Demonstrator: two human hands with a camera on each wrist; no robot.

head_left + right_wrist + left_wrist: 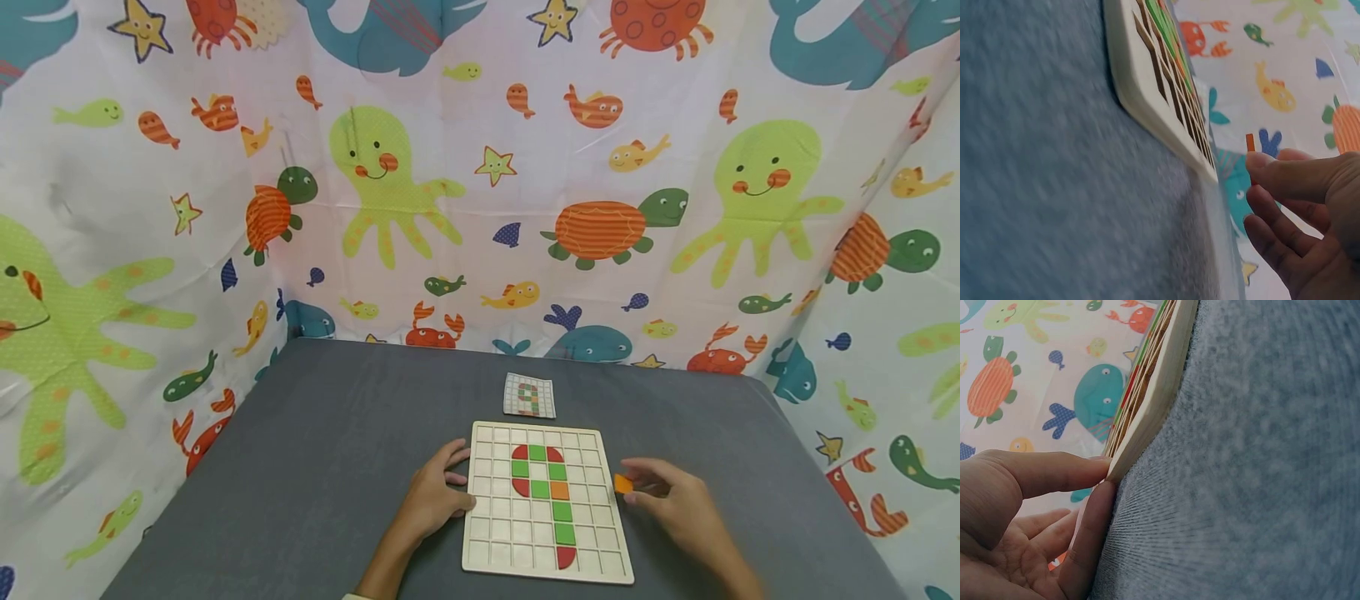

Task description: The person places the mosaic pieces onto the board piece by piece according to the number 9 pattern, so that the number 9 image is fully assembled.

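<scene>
A pale wooden grid board (510,554) lies on the grey table. Red rounded, green square and orange pieces sit in its cells, with a green tile (564,534) above a red rounded piece (566,557) near the bottom. My left hand (433,496) rests at the board's left edge; its thumb and a finger (1088,531) touch the rim in the left wrist view. Just off the board's right edge, my right hand (678,500) pinches an orange tile (623,484) between thumb and fingers. Seen edge-on in the right wrist view, that tile (1250,142) is thin and held above the table.
Behind the board lies a small pattern card (528,396) with a similar coloured figure on a grid. Grey cloth (337,417) covers the table. A curtain (480,167) printed with sea animals hangs at the back and both sides.
</scene>
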